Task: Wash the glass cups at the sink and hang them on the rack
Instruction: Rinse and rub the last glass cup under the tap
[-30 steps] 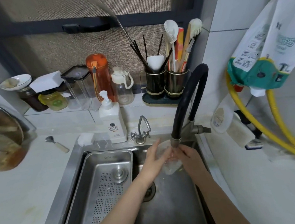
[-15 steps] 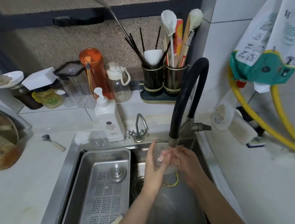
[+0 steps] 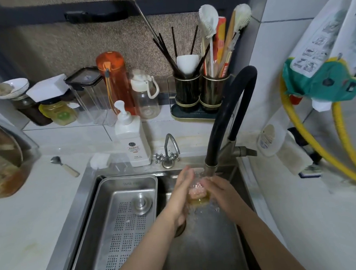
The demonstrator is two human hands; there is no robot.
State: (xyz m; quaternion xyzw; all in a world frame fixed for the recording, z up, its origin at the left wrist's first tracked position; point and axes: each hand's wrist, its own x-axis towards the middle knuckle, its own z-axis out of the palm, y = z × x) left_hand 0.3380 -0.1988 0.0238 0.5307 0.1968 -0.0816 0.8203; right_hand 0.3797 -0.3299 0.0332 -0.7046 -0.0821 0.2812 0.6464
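Clear glass cup (image 3: 197, 192), gold-rimmed and wet, sits under the running faucet (image 3: 210, 167) above the sink (image 3: 208, 252). Left hand (image 3: 182, 192) and right hand (image 3: 220, 189) clasp it from both sides.

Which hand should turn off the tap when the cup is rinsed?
Probably the right hand. It holds the glass cup on the side nearest the faucet handle, which sticks out to the right of the black spout. The left hand would have to cross over the cup.
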